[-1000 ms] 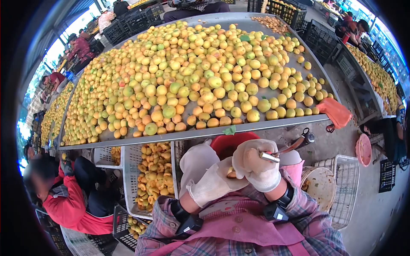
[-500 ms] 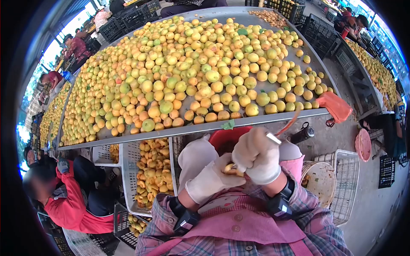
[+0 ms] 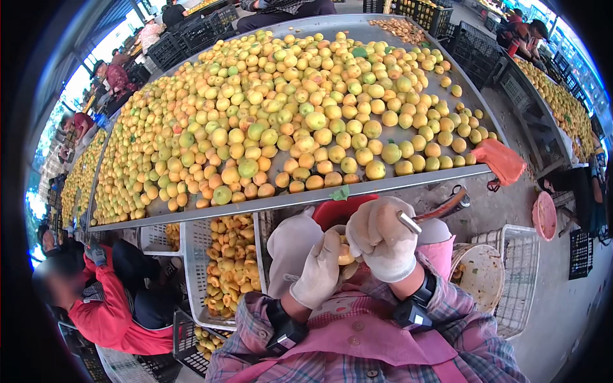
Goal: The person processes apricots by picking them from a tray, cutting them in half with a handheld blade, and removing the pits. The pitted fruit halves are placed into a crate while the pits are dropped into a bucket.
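Note:
Over my lap, my left hand, in a pale glove, is closed around a yellow apricot, which is partly hidden by the fingers. Right beside it, my right hand, also gloved, is closed in a fist on a small hand tool. A metal end sticks out of this fist, with a curved reddish-brown strip beyond it; whatever part faces the fruit is hidden. Ahead stands a metal-rimmed table heaped with whole yellow and greenish apricots.
Left of my knees, a white crate holds opened apricots. A red container is between my knees. To my right are a whitish bucket and a white crate. A co-worker in red sits at left. An orange-red bag hangs at the table corner.
My left hand has turned more upright around the apricot. My right fist has shifted slightly down, and the tool's reddish-brown strip has swung lower, pointing further right.

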Demonstrator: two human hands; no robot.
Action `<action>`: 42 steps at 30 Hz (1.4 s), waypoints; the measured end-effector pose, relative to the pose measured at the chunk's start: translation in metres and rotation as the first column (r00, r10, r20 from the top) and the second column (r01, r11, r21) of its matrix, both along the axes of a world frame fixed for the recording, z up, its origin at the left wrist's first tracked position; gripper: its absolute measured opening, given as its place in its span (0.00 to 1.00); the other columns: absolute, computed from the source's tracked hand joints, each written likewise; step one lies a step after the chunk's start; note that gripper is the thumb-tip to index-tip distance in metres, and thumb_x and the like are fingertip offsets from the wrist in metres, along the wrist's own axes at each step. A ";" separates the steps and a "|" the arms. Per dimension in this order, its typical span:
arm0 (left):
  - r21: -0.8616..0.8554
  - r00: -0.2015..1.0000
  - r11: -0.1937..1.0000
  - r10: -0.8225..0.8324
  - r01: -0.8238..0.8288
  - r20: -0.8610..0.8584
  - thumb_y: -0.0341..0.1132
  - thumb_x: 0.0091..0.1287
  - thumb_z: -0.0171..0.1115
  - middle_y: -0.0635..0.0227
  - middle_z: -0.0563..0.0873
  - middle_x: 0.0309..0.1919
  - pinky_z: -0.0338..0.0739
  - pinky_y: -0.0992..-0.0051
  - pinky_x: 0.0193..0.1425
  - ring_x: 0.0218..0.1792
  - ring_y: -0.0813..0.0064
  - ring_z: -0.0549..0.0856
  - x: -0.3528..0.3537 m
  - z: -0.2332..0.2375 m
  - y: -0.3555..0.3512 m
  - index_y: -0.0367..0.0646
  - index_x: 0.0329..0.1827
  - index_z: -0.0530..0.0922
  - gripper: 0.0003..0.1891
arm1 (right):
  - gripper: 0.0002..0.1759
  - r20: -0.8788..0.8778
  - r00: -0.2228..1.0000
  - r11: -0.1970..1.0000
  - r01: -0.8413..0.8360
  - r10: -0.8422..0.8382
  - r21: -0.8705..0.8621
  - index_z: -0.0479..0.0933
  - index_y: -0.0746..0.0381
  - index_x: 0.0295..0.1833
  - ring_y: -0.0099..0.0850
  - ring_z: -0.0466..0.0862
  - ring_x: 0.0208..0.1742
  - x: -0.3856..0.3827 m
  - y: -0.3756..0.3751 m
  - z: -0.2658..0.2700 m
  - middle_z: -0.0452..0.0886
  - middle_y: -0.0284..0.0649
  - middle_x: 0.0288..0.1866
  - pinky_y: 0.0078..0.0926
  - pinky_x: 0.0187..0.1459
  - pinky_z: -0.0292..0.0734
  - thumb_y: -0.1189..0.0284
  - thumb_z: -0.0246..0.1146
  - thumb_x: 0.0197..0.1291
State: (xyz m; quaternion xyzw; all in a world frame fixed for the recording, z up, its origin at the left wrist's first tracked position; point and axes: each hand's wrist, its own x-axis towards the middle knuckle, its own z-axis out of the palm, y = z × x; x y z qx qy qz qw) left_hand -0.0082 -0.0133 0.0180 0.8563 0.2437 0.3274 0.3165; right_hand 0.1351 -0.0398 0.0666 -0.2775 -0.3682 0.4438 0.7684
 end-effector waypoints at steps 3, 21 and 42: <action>-0.157 0.999 0.988 -0.007 0.001 -0.039 0.25 0.51 0.72 0.50 0.79 0.46 0.77 0.56 0.47 0.46 0.44 0.80 -0.002 -0.008 -0.003 0.37 0.58 0.66 0.32 | 0.23 -0.162 0.981 0.973 -0.133 0.103 -0.187 0.62 0.61 0.20 0.25 0.60 0.14 0.001 0.000 -0.004 0.64 0.35 0.17 0.24 0.18 0.57 0.69 0.58 0.68; -0.595 0.978 0.799 -0.179 0.084 -0.103 0.39 0.64 0.69 0.41 0.78 0.47 0.76 0.53 0.45 0.47 0.37 0.79 -0.003 0.013 -0.005 0.38 0.56 0.62 0.27 | 0.28 -0.435 0.851 0.934 -0.353 0.296 -0.057 0.60 0.54 0.21 0.24 0.56 0.11 0.013 -0.006 -0.022 0.61 0.29 0.15 0.28 0.16 0.58 0.54 0.49 0.77; -0.958 0.934 0.286 -0.341 -0.007 -0.109 0.34 0.61 0.70 0.46 0.75 0.45 0.78 0.54 0.46 0.44 0.38 0.78 -0.002 0.013 -0.011 0.38 0.61 0.66 0.28 | 0.28 -0.549 0.764 0.913 -0.407 0.339 -0.003 0.59 0.53 0.22 0.22 0.56 0.11 0.012 -0.015 -0.010 0.59 0.28 0.15 0.27 0.16 0.61 0.54 0.47 0.78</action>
